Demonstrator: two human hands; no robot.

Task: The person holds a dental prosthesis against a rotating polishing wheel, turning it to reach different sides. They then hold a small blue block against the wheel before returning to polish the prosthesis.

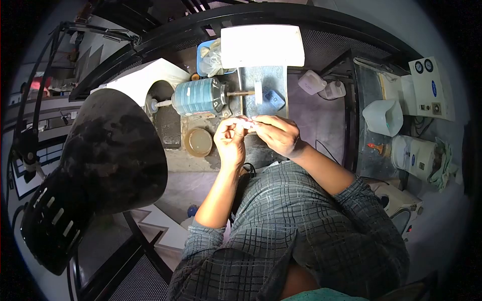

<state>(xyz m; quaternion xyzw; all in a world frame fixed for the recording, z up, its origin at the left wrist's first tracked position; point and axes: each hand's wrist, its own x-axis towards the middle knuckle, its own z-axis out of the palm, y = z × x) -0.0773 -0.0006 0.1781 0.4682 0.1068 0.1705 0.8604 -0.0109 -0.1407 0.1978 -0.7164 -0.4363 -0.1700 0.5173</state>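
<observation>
My left hand (230,143) and my right hand (277,134) meet in front of my body, their fingers closed in a pinch. Between the fingertips is a small pinkish-white piece (246,122), mostly covered by the fingers, so its exact kind does not show. Just beyond the hands lies a blue-green bench polishing motor (196,97). Its shaft carries a pale wheel (258,93) on the right and a light-coloured tip on the left. A round bowl (198,153) with brownish contents stands left of my left hand.
A big black lamp shade (113,150) fills the left side. Behind the motor are a white hood (262,46) and a blue bin (203,57) holding a bag. White jugs (311,83) stand right of the bench. Further right, a side bench holds a white machine with gauges (433,88) and a brush (376,148).
</observation>
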